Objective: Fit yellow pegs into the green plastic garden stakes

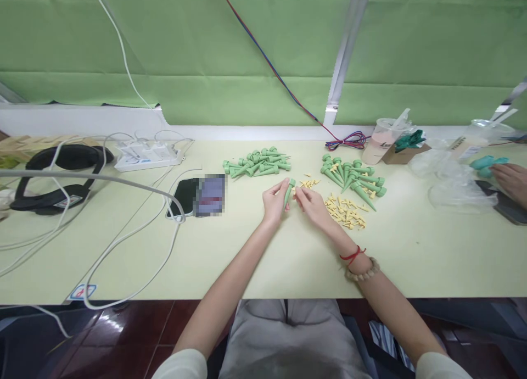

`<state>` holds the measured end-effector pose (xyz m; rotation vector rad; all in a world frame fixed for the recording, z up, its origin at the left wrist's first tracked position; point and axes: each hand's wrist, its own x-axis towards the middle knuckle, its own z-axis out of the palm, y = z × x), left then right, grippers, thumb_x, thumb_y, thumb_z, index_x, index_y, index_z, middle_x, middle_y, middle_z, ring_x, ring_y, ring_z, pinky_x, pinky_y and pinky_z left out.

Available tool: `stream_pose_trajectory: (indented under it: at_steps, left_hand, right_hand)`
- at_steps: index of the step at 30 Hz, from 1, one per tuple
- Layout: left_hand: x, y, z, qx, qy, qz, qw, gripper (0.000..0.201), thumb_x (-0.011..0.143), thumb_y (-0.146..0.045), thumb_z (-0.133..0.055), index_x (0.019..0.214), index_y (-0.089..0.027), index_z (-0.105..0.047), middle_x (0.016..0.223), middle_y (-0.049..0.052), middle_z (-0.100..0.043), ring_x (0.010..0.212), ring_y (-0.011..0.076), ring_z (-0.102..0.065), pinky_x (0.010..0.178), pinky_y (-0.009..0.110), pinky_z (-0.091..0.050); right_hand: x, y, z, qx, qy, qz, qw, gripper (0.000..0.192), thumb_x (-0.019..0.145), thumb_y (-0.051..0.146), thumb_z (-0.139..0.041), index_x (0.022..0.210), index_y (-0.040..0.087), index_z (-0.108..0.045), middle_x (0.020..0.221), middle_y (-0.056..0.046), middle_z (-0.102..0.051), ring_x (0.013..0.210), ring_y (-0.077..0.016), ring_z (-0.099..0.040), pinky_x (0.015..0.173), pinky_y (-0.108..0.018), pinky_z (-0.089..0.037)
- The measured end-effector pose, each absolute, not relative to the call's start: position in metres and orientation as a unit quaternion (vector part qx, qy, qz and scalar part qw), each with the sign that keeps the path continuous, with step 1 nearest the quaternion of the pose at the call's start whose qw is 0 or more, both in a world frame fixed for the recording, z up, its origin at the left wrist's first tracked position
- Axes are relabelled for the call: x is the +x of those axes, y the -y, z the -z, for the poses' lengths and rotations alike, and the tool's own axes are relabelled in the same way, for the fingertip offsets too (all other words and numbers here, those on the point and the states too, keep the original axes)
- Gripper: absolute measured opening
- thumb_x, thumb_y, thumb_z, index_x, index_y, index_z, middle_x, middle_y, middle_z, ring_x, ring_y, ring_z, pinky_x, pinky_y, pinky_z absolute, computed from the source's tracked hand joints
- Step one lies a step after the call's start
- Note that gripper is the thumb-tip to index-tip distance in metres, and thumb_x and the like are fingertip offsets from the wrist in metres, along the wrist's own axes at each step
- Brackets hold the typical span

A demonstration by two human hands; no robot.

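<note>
Head view: the left hand (274, 201) pinched a green spike (289, 193) upright just above the bench (288, 258). The right hand (312, 204) met the spike's side, its grip closed on something too small to identify. Yellow pegs (345, 211) lay near the right hand; green spike piles (258, 162) lay beyond.

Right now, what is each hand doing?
Left hand: closed on a green cone.
Right hand: fingertips pinched at the cone; what they hold cannot be told.
</note>
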<state>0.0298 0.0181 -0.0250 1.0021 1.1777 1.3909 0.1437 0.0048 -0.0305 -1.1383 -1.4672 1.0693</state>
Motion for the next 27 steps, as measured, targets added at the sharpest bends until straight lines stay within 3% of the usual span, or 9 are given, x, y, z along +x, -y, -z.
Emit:
stream_pose_trajectory:
  at_steps: [2, 5, 9, 13, 15, 20, 24, 27]
  left_hand:
    - [0.03, -0.019, 0.025, 0.406, -0.493, -0.572, 0.514, 0.042, 0.068, -0.05, -0.063, 0.078, -0.01, -0.07, 0.045, -0.003, -0.049, 0.026, 0.0036, -0.036, 0.025, 0.018, -0.023]
    - [0.029, -0.02, 0.026, 0.396, -0.499, -0.57, 0.518, 0.041, 0.066, -0.05, -0.064, 0.075, -0.01, -0.069, 0.045, -0.004, -0.047, 0.026, 0.0035, -0.036, 0.025, 0.018, -0.023]
    - [0.029, -0.02, 0.028, 0.392, -0.505, -0.565, 0.522, 0.041, 0.066, -0.05, -0.064, 0.074, -0.01, -0.068, 0.047, -0.003, -0.049, 0.026, 0.0031, -0.035, 0.025, 0.018, -0.022]
    - [0.032, -0.017, 0.028, 0.4, -0.508, -0.559, 0.519, 0.041, 0.066, -0.049, -0.064, 0.078, -0.01, -0.069, 0.048, -0.003, -0.051, 0.026, 0.0028, -0.035, 0.024, 0.018, -0.021]
    - [0.033, -0.015, 0.027, 0.408, -0.508, -0.56, 0.513, 0.042, 0.067, -0.048, -0.065, 0.085, -0.01, -0.07, 0.051, -0.001, -0.055, 0.026, 0.003, -0.036, 0.024, 0.019, -0.022]
    - [0.033, -0.013, 0.025, 0.423, -0.505, -0.565, 0.497, 0.045, 0.067, -0.047, -0.065, 0.096, -0.012, -0.068, 0.063, 0.002, -0.062, 0.027, 0.0024, -0.037, 0.024, 0.018, -0.025]
    - [0.031, -0.015, 0.024, 0.434, -0.5, -0.552, 0.507, 0.043, 0.066, -0.046, -0.066, 0.092, -0.011, -0.07, 0.059, 0.002, -0.062, 0.027, 0.0024, -0.037, 0.024, 0.017, -0.024]
    - [0.029, -0.017, 0.023, 0.442, -0.495, -0.547, 0.51, 0.044, 0.067, -0.046, -0.065, 0.092, -0.011, -0.07, 0.057, 0.001, -0.061, 0.027, 0.0023, -0.037, 0.025, 0.017, -0.024]
  right_hand:
    - [0.147, -0.003, 0.03, -0.485, 0.635, -0.355, 0.485, 0.034, 0.078, 0.052, -0.052, 0.081, 0.018, -0.055, 0.06, 0.004, -0.045, 0.049, -0.0091, -0.04, 0.05, -0.022, -0.034]
    - [0.151, -0.002, 0.029, -0.479, 0.715, -0.214, 0.462, 0.031, 0.079, 0.046, -0.055, 0.092, 0.018, -0.058, 0.071, 0.0, -0.052, 0.055, -0.0109, -0.046, 0.057, -0.024, -0.039]
    - [0.154, -0.003, 0.028, -0.467, 0.759, -0.12, 0.438, 0.028, 0.083, 0.043, -0.051, 0.086, 0.016, -0.062, 0.073, -0.004, -0.055, 0.065, -0.0145, -0.053, 0.061, -0.025, -0.042]
    - [0.154, -0.004, 0.028, -0.495, 0.735, -0.105, 0.451, 0.03, 0.084, 0.041, -0.049, 0.075, 0.016, -0.062, 0.072, -0.005, -0.059, 0.062, -0.0146, -0.053, 0.061, -0.026, -0.041]
    - [0.153, -0.004, 0.026, -0.517, 0.699, -0.151, 0.47, 0.033, 0.082, 0.043, -0.051, 0.067, 0.016, -0.061, 0.067, -0.005, -0.06, 0.059, -0.0141, -0.052, 0.059, -0.026, -0.041]
    - [0.153, -0.004, 0.018, -0.53, 0.556, -0.422, 0.482, 0.04, 0.073, 0.05, -0.058, 0.052, 0.016, -0.055, 0.046, 0.002, -0.05, 0.046, -0.0106, -0.047, 0.05, -0.023, -0.036]
    - [0.154, -0.006, 0.017, -0.519, 0.5, -0.504, 0.477, 0.043, 0.069, 0.049, -0.062, 0.045, 0.016, -0.048, 0.043, 0.003, -0.045, 0.044, -0.0081, -0.041, 0.049, -0.022, -0.033]
    - [0.152, -0.007, 0.02, -0.498, 0.457, -0.566, 0.472, 0.039, 0.07, 0.048, -0.062, 0.051, 0.017, -0.048, 0.048, 0.004, -0.044, 0.044, -0.0075, -0.041, 0.047, -0.021, -0.035]
